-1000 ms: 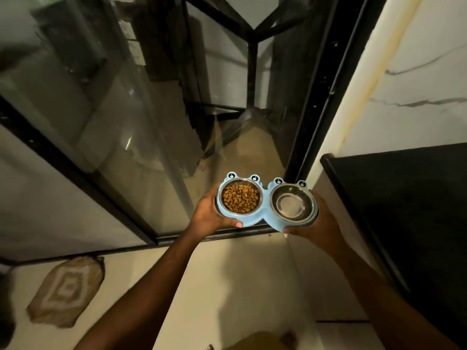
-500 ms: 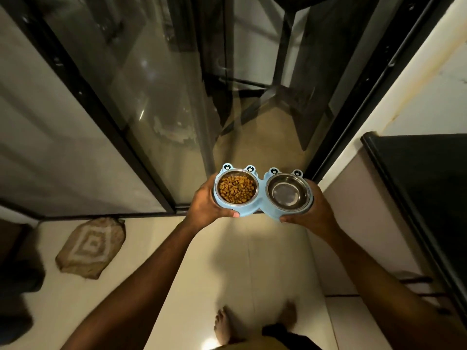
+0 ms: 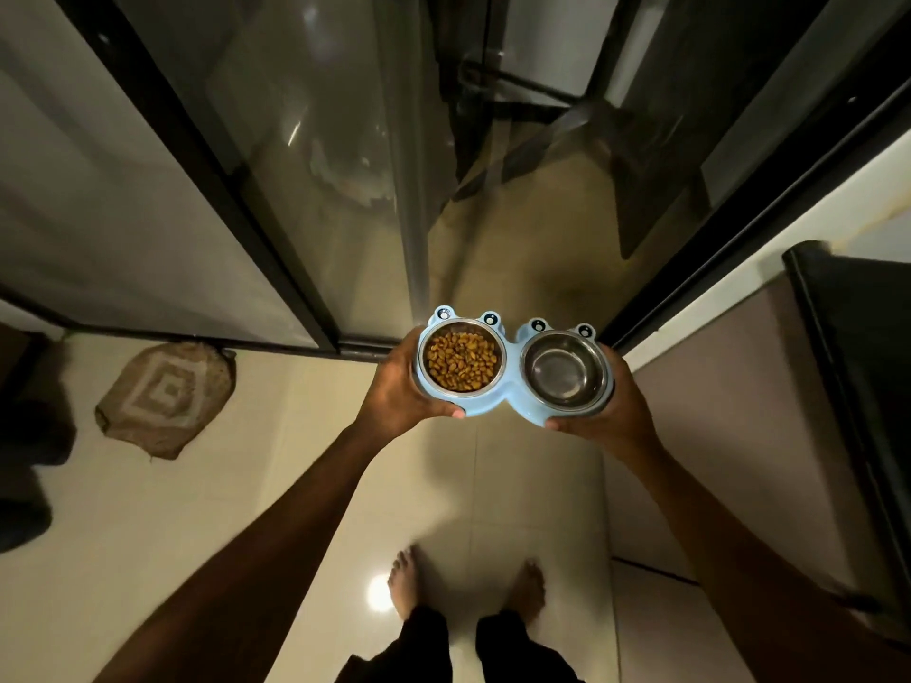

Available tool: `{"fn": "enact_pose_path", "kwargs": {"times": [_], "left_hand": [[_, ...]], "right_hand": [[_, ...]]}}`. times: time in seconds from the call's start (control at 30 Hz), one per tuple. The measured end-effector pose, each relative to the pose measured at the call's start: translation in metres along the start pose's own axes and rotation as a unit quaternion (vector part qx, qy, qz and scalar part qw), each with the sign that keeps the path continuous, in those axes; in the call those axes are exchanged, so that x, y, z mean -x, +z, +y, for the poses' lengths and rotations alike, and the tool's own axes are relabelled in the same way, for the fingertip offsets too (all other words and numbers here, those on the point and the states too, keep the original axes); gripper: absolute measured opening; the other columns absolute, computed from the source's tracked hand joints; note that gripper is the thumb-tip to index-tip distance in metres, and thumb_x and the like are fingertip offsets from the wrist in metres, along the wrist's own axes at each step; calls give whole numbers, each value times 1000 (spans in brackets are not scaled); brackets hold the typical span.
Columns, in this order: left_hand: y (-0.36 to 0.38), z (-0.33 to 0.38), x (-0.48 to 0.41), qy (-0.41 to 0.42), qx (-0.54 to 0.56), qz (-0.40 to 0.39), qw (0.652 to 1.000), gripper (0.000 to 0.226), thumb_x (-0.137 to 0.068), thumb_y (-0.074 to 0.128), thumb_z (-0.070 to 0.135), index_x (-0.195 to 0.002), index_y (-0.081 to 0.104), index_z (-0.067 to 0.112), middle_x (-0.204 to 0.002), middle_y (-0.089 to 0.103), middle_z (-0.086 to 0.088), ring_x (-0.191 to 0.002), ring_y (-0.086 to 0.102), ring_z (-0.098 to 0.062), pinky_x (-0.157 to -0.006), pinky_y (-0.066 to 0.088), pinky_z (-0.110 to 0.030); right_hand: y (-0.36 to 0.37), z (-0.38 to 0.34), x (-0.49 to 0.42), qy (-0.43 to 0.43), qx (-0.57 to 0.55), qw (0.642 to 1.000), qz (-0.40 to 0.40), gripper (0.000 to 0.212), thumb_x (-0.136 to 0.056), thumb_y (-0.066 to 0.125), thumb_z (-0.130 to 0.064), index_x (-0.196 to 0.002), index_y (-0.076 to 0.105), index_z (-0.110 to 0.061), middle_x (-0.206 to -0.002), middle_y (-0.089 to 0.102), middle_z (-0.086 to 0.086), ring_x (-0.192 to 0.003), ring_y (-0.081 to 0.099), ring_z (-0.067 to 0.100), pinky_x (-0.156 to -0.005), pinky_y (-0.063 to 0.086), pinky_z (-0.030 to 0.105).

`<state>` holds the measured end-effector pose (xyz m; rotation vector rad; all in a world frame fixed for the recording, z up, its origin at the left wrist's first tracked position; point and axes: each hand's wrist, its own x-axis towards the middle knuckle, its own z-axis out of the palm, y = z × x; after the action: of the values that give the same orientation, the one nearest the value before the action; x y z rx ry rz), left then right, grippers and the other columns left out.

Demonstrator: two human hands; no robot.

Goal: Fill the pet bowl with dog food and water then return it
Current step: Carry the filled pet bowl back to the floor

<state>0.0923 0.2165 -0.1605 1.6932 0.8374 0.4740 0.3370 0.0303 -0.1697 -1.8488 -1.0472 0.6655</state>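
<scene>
I hold a light blue double pet bowl [image 3: 512, 359] level in front of me, above the floor. Its left steel cup is full of brown dog food [image 3: 461, 361]. The right steel cup [image 3: 564, 372] looks shiny; I cannot tell whether water is in it. My left hand [image 3: 402, 386] grips the bowl's left end and my right hand [image 3: 613, 409] grips the right end.
A glass sliding door with black frame [image 3: 276, 229] stands ahead, open at a gap [image 3: 517, 248] onto a tan floor. A brown patterned mat [image 3: 165, 399] lies left on the tiles. A dark counter [image 3: 858, 367] runs along the right. My bare feet [image 3: 468, 586] show below.
My view has tilted downward, so my feet and more floor now show. The bowl stays held in both hands, now nearer the door threshold.
</scene>
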Motion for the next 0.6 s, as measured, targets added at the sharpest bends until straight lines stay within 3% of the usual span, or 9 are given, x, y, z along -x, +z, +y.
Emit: {"fn": "enact_pose_path", "kwargs": {"times": [0.1, 0.2, 0.33, 0.5, 0.53, 0.6], "left_hand": [[19, -36, -17, -8, -9, 3, 1000, 105, -42, 101, 19, -134, 51, 20, -122, 65, 11, -112, 58, 8, -89, 42, -5], [36, -79, -37, -9, -13, 3, 1000, 106, -42, 101, 23, -135, 50, 22, -123, 64, 12, -114, 58, 5, -91, 43, -8], [61, -151, -68, -6, -1, 0, 1000, 101, -45, 99, 12, -133, 50, 22, -122, 64, 13, -114, 58, 5, -91, 43, -7], [97, -278, -110, -18, 3, 10, 1000, 104, -44, 100, 10, -135, 50, 19, -124, 63, 11, -117, 57, 2, -91, 43, -8], [102, -301, -116, -21, 0, 10, 1000, 105, -44, 100, 11, -136, 50, 19, -125, 63, 10, -118, 57, 0, -92, 44, -10], [119, -355, -133, -20, -2, 12, 1000, 104, -44, 100, 14, -135, 50, 21, -125, 64, 10, -118, 58, -3, -93, 44, -12]], "right_hand": [[9, 40, -16, 2, 1, 1000, -10, 105, -50, 102, -19, -140, 48, -12, -136, 61, -1, -129, 57, 16, -104, 50, 39], [27, 83, -29, -10, -5, 1000, -7, 108, -51, 100, -34, -142, 45, -14, -137, 59, -5, -130, 55, 10, -103, 48, 23], [59, 158, -52, -20, -8, 1000, -6, 109, -53, 94, -41, -141, 44, -2, -139, 59, 1, -132, 54, 14, -105, 46, 23], [120, 269, -88, -62, -17, 998, -9, 100, -55, 91, -33, -137, 44, -1, -136, 52, -34, -128, 50, -8, -103, 40, 11], [131, 290, -92, -59, -13, 998, -9, 98, -55, 91, -33, -136, 45, -5, -136, 52, -34, -128, 50, -8, -103, 41, 12], [157, 348, -105, -39, -21, 999, -4, 99, -55, 98, -29, -138, 47, -10, -138, 56, -20, -131, 53, 4, -106, 47, 28]]}}
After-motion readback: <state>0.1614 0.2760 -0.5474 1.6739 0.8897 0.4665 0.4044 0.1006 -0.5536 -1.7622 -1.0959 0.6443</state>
